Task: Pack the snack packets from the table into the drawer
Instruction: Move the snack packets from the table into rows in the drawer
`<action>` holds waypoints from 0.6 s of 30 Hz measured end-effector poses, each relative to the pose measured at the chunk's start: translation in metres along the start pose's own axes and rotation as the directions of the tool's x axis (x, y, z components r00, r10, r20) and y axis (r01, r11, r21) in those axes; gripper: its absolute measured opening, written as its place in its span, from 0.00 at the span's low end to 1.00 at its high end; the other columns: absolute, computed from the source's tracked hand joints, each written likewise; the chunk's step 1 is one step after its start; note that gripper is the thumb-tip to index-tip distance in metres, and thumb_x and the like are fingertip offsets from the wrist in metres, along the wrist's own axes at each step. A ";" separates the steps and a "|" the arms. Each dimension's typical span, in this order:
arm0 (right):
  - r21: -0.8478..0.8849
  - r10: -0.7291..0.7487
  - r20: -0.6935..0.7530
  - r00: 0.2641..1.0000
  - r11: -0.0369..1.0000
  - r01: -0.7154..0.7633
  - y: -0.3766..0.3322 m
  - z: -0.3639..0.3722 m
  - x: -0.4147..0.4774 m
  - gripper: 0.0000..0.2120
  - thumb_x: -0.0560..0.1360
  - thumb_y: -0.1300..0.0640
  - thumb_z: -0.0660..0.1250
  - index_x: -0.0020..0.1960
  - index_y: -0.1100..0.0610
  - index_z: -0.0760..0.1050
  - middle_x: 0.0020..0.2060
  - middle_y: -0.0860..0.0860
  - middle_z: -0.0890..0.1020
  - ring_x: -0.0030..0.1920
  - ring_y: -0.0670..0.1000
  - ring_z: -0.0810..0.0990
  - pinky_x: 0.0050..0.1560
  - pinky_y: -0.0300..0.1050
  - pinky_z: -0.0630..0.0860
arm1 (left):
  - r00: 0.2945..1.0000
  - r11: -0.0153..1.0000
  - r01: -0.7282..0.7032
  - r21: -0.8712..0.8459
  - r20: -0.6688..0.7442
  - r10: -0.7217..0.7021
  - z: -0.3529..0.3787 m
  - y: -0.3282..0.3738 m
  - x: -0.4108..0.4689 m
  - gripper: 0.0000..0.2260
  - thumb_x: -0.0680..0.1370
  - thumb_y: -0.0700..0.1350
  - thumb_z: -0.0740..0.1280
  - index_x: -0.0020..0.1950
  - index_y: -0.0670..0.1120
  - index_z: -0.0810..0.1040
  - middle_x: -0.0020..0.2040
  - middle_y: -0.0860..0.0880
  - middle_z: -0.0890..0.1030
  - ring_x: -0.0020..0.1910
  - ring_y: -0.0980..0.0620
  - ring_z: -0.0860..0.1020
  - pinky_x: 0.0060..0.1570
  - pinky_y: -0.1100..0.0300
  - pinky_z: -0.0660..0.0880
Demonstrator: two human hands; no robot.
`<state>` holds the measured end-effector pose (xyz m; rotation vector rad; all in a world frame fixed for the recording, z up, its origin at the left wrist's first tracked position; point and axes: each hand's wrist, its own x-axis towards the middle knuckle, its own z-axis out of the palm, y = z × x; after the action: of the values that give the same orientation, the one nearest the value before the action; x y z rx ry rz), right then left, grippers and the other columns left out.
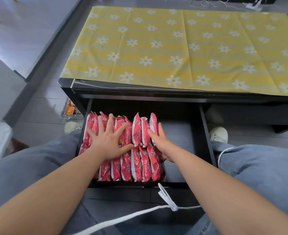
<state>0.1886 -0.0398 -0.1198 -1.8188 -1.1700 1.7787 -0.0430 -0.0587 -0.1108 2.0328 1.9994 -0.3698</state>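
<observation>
Several red-and-white snack packets (137, 131) stand on edge in two rows in the left part of the open black drawer (206, 133). My left hand (108, 141) lies flat on top of the packets with its fingers spread. My right hand (160, 141) presses edge-on against the right side of the rows, fingers straight. Neither hand grips a packet. The right part of the drawer floor (177, 133) is bare. The table top carries a yellow cloth with white flowers (173, 48), and no packets show on it.
My knees in blue jeans flank the drawer, with pale shoes (218, 134) on the floor at either side. A white drawstring (167, 199) hangs across the drawer front. A clear tray with small items (70, 111) sits on the floor left of the table.
</observation>
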 end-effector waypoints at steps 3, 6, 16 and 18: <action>-0.084 -0.067 0.052 0.996 0.994 0.071 0.003 0.012 0.009 0.49 0.75 0.32 0.68 0.83 0.35 0.38 0.83 0.50 0.54 0.80 0.59 0.62 0.76 0.69 0.65 | 0.989 1.000 0.031 -0.004 0.142 -0.030 0.001 -0.021 0.004 0.49 0.60 0.87 0.37 0.79 0.72 0.36 0.85 0.47 0.37 0.80 0.33 0.31 0.71 0.23 0.36; -0.124 -0.052 0.062 0.997 0.990 0.059 0.007 0.017 0.014 0.54 0.73 0.36 0.75 0.83 0.37 0.39 0.80 0.51 0.60 0.77 0.58 0.67 0.75 0.67 0.68 | 0.969 0.998 0.038 -0.050 0.247 -0.025 -0.001 -0.025 0.002 0.55 0.55 0.88 0.37 0.80 0.69 0.37 0.86 0.46 0.41 0.81 0.32 0.35 0.76 0.27 0.43; -0.153 -0.061 0.101 0.993 0.985 0.076 0.012 0.015 0.017 0.54 0.75 0.37 0.72 0.83 0.39 0.34 0.82 0.50 0.54 0.80 0.57 0.62 0.78 0.65 0.64 | 0.981 0.997 0.063 -0.053 -0.179 -0.072 -0.020 -0.025 0.044 0.44 0.67 0.85 0.43 0.80 0.67 0.54 0.84 0.44 0.53 0.82 0.34 0.48 0.72 0.24 0.48; -0.086 -0.073 0.062 0.995 0.993 0.078 0.012 0.017 0.018 0.49 0.76 0.34 0.69 0.83 0.37 0.37 0.82 0.50 0.55 0.80 0.58 0.62 0.77 0.66 0.64 | 0.995 0.999 0.051 0.015 -0.089 -0.050 -0.019 -0.027 0.057 0.47 0.64 0.86 0.40 0.81 0.68 0.48 0.85 0.46 0.53 0.83 0.34 0.45 0.71 0.22 0.42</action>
<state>0.1743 -0.0389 -0.1425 -1.7562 -1.3411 1.7759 -0.0686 0.0015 -0.1137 2.0457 2.1098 -0.3138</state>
